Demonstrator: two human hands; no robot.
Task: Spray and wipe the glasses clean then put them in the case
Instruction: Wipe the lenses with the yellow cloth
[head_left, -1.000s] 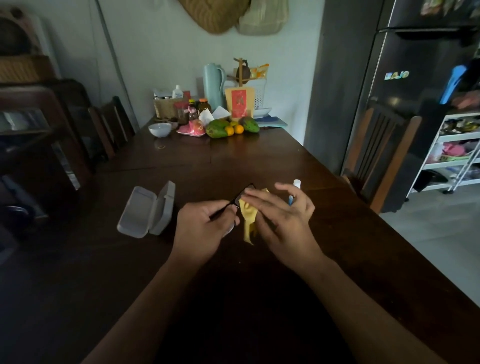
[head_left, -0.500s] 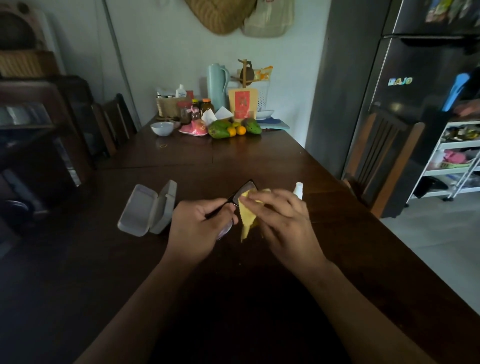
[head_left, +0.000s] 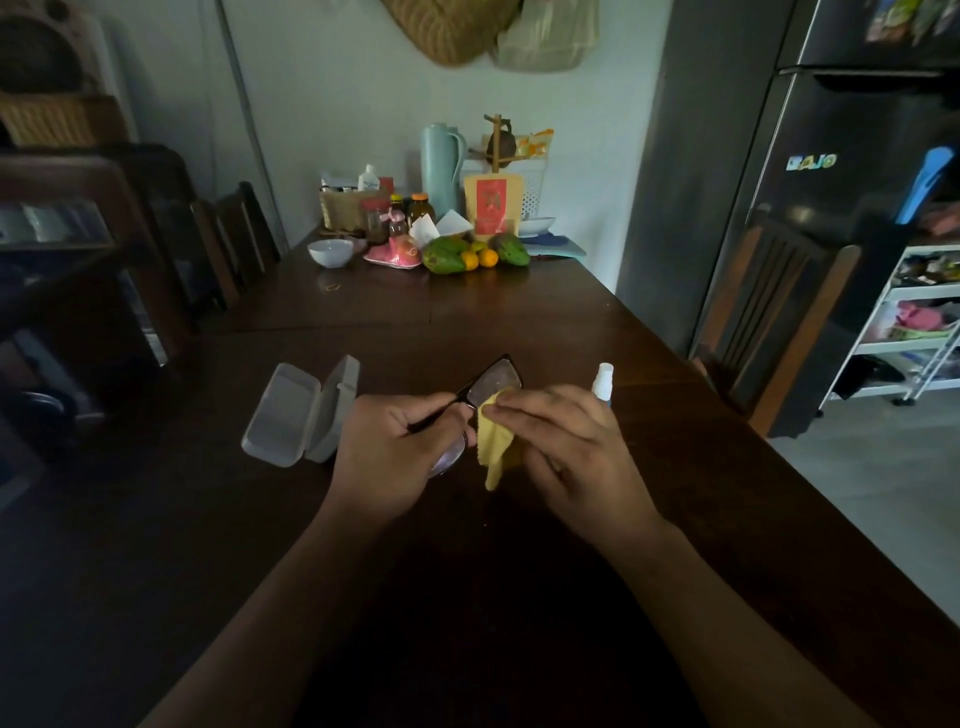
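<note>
My left hand (head_left: 392, 457) grips the dark-framed glasses (head_left: 491, 382) by the frame, above the dark wooden table (head_left: 519, 322). One lens sticks up past my fingers, the other shows under my thumb. My right hand (head_left: 566, 447) pinches a yellow cloth (head_left: 493, 441) against the lower edge of the upper lens; the cloth's tail hangs down. The grey glasses case (head_left: 298, 410) lies open on the table just left of my left hand. A small spray bottle (head_left: 602, 379) with a white cap stands behind my right hand, its lower part hidden.
At the table's far end stand a teal jug (head_left: 440, 166), a white bowl (head_left: 330, 252), bottles, a basket and fruit (head_left: 475, 254). Wooden chairs line the left side, and another chair (head_left: 769, 312) sits at the right. A dark fridge (head_left: 831, 182) and a white shelf cart (head_left: 914, 322) are further right.
My right hand slid the cloth down the upper lens, so more of that lens shows. The view has shifted slightly; the spray bottle's cap is uncovered more.
</note>
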